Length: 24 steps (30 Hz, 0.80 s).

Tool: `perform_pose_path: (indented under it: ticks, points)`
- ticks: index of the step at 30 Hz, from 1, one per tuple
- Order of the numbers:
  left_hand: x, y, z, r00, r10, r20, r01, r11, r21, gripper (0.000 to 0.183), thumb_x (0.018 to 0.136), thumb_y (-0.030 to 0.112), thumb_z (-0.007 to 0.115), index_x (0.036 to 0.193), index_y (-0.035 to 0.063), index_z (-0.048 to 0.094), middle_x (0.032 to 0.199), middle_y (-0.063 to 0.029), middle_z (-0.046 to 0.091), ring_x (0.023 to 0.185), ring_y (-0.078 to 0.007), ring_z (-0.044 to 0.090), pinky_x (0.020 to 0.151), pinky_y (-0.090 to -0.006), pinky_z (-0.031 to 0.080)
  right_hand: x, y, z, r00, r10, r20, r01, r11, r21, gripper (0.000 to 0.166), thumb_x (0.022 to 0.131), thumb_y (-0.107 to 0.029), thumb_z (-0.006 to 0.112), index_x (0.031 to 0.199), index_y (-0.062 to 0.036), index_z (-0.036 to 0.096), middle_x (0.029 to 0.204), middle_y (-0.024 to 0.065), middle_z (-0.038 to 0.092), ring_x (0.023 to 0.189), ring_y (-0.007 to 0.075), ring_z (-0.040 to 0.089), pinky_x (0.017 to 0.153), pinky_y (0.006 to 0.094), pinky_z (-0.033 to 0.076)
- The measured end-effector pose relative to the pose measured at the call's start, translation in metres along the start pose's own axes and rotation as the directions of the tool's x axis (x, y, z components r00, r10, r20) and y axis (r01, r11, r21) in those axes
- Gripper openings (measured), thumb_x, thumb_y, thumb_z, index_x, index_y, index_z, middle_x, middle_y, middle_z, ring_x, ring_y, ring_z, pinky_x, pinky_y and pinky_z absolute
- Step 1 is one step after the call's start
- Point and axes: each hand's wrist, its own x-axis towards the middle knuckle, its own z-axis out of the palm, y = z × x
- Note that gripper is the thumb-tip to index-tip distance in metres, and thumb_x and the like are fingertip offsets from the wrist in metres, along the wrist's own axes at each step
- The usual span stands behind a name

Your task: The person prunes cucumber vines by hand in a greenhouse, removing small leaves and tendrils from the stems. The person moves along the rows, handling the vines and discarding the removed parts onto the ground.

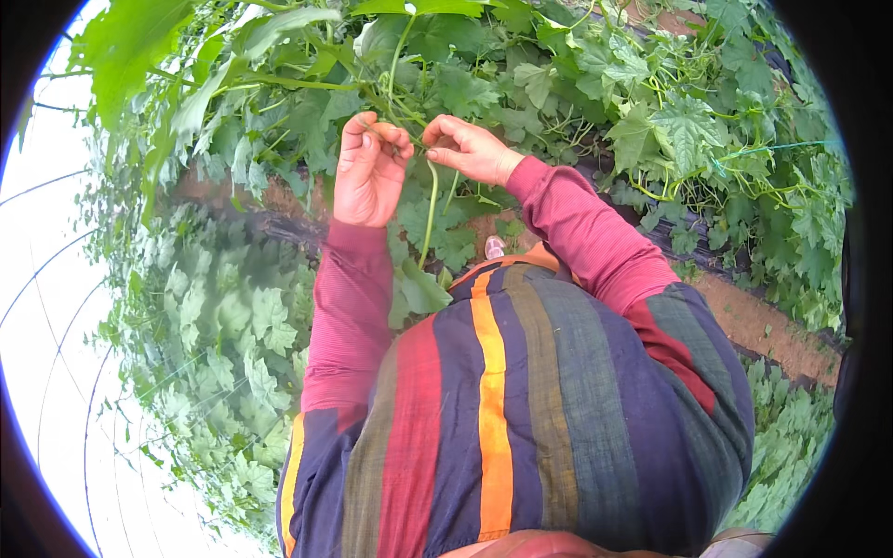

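My left hand [370,178] is raised with its palm towards me, thumb and fingertips pinching a thin green tendril or stem. Close beside it, my right hand [471,148] has its thumb and forefinger closed on a vine stem [400,104] of a climbing plant. Below the right fingertips a pale green leaf stalk [431,209] hangs down to a broad leaf [422,289] near my waist. The exact spot where the fingers grip is partly hidden by the fingers themselves. Large lobed leaves [467,91] crowd behind both hands.
Dense vine foliage [230,314] lines the left side, with more leafy vines [687,132] at the right. A green string [781,148] runs through the right plants. Brown soil [774,328] and dark ground sheeting [286,229] show between rows. Thin curved frame wires [52,349] stand at far left.
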Motion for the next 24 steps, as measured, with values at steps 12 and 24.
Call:
perform_pose_path:
  ticks: [12, 24]
  points:
    - [-0.010, 0.004, -0.039, 0.831, -0.476, -0.288, 0.518, 0.474, 0.712, 0.034, 0.090, 0.021, 0.055, 0.121, 0.0068, 0.049, 0.117, -0.0083, 0.058, 0.092, -0.0095, 0.056, 0.059, -0.0194, 0.041, -0.019, 0.046, 0.002, 0.967, 0.255, -0.020, -0.226, 0.889, 0.397, 0.012, 0.084, -0.009, 0.064, 0.089, -0.0039, 0.055, 0.084, 0.0009, 0.060, 0.080, 0.0083, 0.054, 0.072, 0.0239, 0.046]
    - [0.033, -0.031, -0.081, 0.857, -0.507, -0.096, 0.513, 0.855, 0.068, 0.027, 0.093, 0.031, 0.049, 0.109, 0.0100, 0.054, 0.102, -0.0103, 0.061, 0.075, -0.0156, 0.055, 0.053, -0.0238, 0.041, -0.069, 0.063, -0.030, 0.728, 0.664, -0.170, 0.074, 0.170, 0.983, 0.017, 0.090, -0.011, 0.044, 0.102, 0.0007, 0.045, 0.104, 0.0196, 0.057, 0.099, 0.0339, 0.059, 0.084, 0.0449, 0.052]
